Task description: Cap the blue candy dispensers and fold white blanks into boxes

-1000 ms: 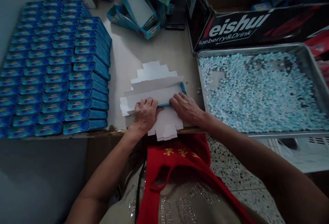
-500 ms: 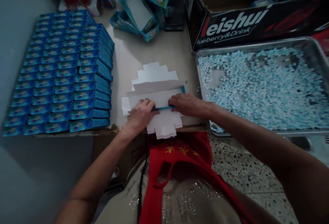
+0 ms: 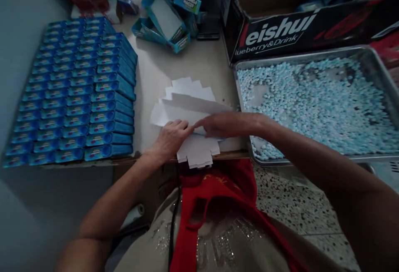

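Presumably for steadiness, the left hand [image 3: 174, 135] and right hand [image 3: 218, 124] meet on the white, creased cardboard sheet [image 3: 177, 112]; grip closure indeterminate.

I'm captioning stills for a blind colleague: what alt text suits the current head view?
A person's left hand and right hand work close together on partly folded white card on a table. Blue boxes sit in rows to the left; to the right, a metal tray holds pale blue pieces.
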### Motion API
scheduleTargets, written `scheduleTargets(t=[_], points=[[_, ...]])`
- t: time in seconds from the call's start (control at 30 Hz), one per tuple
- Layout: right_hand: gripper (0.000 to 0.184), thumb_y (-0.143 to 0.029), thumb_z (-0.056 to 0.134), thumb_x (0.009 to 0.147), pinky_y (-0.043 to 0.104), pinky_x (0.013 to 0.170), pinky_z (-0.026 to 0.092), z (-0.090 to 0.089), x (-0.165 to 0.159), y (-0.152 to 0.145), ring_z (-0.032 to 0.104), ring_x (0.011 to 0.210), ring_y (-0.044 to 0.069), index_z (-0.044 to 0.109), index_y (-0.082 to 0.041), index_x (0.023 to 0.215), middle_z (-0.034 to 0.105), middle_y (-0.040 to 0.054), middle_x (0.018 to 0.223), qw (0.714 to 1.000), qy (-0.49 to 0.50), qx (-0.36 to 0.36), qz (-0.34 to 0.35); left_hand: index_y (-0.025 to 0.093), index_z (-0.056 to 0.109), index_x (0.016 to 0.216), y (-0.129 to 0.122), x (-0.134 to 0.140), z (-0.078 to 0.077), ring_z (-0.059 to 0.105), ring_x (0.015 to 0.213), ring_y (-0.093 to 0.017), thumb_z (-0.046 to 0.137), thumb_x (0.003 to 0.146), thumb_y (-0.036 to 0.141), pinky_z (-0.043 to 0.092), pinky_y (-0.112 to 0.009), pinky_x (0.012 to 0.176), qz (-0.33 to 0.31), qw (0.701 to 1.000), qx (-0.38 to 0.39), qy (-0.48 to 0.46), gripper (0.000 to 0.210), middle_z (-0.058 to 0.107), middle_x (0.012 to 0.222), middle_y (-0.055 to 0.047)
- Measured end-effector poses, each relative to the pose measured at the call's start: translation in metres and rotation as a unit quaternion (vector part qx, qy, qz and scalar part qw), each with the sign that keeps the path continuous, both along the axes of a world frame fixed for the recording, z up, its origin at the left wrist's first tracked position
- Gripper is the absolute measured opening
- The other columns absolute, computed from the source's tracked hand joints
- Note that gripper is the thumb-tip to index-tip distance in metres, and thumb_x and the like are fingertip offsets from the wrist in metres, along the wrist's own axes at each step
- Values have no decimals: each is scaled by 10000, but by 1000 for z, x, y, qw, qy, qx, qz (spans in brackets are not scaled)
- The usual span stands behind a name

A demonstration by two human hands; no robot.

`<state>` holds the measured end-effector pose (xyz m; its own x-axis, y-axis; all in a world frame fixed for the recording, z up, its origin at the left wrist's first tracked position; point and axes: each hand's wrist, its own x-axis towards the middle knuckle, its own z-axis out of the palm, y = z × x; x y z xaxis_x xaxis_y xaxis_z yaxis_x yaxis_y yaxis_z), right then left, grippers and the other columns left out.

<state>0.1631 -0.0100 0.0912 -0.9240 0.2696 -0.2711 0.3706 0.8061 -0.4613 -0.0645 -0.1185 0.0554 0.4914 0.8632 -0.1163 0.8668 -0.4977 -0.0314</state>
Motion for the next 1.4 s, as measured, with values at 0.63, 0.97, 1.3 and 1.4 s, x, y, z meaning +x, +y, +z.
scheduleTargets(t=[0.63, 0.97, 1.3, 1.4], points=[[284, -309, 468, 1092, 359, 917, 453, -28, -3, -29, 663, 996, 213, 722, -243, 1202, 769, 80, 1069, 983, 116, 129, -61, 212, 740, 1116, -27, 1, 30, 676, 1024, -265, 586, 1036, 365, 499, -346, 820, 206, 973, 1, -99, 231, 746, 1049, -103], [326, -309, 438, 1074, 294, 797, 444, -40, -29, -6, 643, 883, 192, 735, -194, 1005, 751, 69, 979, 982, 49, -31, -180, 231, 667, 775, 13, -18, 1, 652, 876, -214, 431, 1070, 425, 423, -307, 701, 257, 940, -115, -191, 424, 735, 881, -32], [236, -211, 459, 1051, 397, 869, 375, -48, -19, -56, 501, 1019, 293, 683, -187, 1121, 660, 140, 1080, 962, 43, 262, -69, 226, 666, 857, 1, -3, -16, 605, 1017, -288, 538, 1040, 482, 452, -390, 854, 289, 943, 38, -158, 340, 706, 978, -103], [291, -148, 389, 1051, 385, 870, 367, -61, -19, -60, 488, 1029, 286, 658, -192, 1154, 653, 130, 1110, 961, 33, 260, -86, 226, 676, 900, -16, 2, -21, 600, 1014, -305, 446, 1065, 491, 446, -412, 863, 264, 956, 55, -119, 388, 699, 980, -128]])
